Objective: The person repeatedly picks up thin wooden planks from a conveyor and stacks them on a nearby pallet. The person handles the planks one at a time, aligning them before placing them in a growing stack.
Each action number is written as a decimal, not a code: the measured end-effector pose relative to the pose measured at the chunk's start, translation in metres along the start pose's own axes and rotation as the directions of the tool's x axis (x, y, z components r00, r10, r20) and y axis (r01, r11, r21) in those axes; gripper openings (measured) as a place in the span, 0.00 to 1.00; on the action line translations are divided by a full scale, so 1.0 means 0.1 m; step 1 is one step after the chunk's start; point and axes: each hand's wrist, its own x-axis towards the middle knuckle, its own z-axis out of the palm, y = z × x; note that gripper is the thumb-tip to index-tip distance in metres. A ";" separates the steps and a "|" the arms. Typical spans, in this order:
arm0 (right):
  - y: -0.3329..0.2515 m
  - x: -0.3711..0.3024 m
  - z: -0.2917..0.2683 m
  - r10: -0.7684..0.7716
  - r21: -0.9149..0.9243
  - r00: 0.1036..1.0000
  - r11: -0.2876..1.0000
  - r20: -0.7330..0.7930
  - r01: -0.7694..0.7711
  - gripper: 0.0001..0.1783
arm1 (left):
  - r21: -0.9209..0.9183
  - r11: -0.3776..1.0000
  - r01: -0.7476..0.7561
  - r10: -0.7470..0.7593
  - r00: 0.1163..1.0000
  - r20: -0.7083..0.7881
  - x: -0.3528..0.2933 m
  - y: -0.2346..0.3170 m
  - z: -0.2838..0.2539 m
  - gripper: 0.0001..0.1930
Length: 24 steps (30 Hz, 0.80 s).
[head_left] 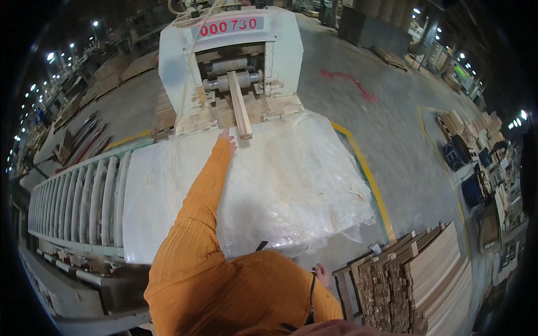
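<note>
My left hand reaches far forward in an orange sleeve, fingers apart, just left of the near end of a long wooden strip. The strip sticks out of the mouth of a white machine, under its steel rollers, and its end rests on the edge of a table covered in clear plastic sheet. My right hand hangs low by my side, close to the upper edge of a stack of wooden strips. Its fingers are too small to read.
A roller conveyor runs along the left of the table. Yellow floor lines edge the table's right side. Piles of boards and blue crates stand at the far right, with more timber stacks on the left floor.
</note>
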 end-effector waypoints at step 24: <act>-0.56 -0.10 0.39 -0.163 -0.242 0.967 0.947 0.197 0.209 0.22 | 0.617 0.553 -0.559 0.627 0.768 0.134 -0.66 -1.19 0.35 0.46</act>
